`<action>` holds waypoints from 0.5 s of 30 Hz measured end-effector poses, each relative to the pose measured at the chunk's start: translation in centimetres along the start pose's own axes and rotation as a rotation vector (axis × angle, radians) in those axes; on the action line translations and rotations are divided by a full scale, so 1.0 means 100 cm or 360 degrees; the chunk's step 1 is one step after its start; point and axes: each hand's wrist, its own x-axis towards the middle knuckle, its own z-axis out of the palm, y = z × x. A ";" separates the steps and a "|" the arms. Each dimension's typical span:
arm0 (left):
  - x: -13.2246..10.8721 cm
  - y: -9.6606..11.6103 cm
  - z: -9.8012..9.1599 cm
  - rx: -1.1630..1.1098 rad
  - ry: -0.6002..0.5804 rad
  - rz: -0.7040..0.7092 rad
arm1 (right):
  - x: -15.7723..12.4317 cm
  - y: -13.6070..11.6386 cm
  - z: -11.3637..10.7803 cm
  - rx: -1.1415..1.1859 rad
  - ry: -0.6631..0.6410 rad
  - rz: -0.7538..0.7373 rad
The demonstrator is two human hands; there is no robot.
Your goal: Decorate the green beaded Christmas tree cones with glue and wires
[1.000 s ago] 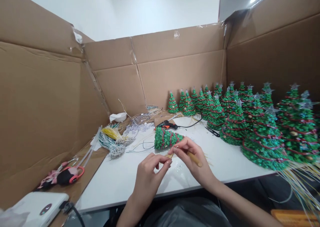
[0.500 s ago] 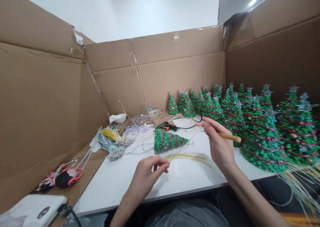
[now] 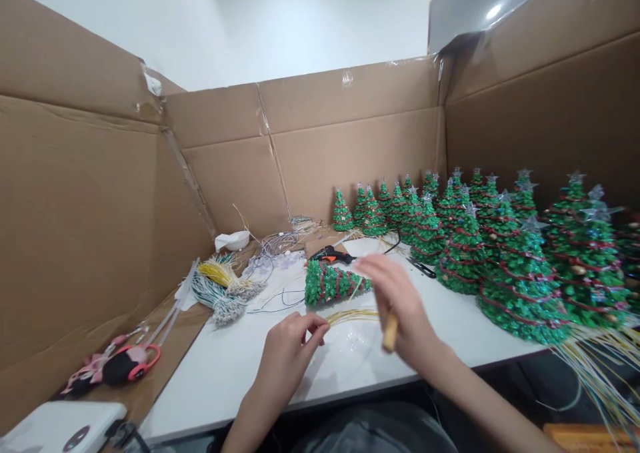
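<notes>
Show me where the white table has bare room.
Bare: the flat white tabletop between the teal-white wire bundle and the left hand, and between the right hand and the glittery green conical trees. Crowded: among those trees.

no text or labels are readable.

The wires (image 3: 353,314) are thin and yellow, a loose bundle in the lower centre of the frame. Their left ends meet in the fingertips of the left hand (image 3: 299,348); from there they fan out rightward in a shallow arch and pass out of sight behind the right hand (image 3: 397,300). One pale strand slants up across the tree (image 3: 330,283). That tree, green and glittery with red garland, lies on its side at centre, base left, its tip end covered by fingers. The handle (image 3: 391,333), tan and blurred, points downward from the right palm.
</notes>
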 end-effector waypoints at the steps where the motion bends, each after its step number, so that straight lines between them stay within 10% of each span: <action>1: -0.001 0.002 0.001 0.0010 0.0013 0.0035 | -0.003 -0.007 0.006 0.0006 -0.0220 -0.0108; 7: -0.004 0.006 -0.003 0.0015 0.0060 0.0073 | -0.011 -0.017 0.031 -0.0196 -0.0994 -0.0043; 15: 0.001 0.002 -0.002 -0.0286 -0.0062 -0.0073 | -0.012 0.000 0.029 0.0112 -0.0884 0.0196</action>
